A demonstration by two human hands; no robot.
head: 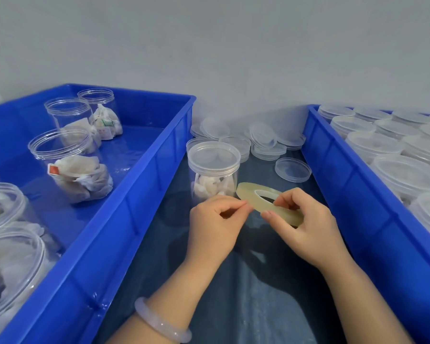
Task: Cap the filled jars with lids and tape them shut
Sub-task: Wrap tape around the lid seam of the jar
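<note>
A clear jar (213,180) filled with white sachets stands on the dark table between two blue crates, with a clear lid (214,155) on it. Just in front of it, my right hand (305,224) holds a yellowish roll of clear tape (253,198), one finger through its hole. My left hand (215,225) pinches the roll's near edge between thumb and forefinger, where the tape end seems to be. Both hands are beside the jar and do not touch it.
The left blue crate (124,219) holds several open filled jars (70,165). The right blue crate (353,194) holds several capped jars (407,175). Loose clear lids (266,140) are piled at the back by the wall, one lid (293,169) lying apart.
</note>
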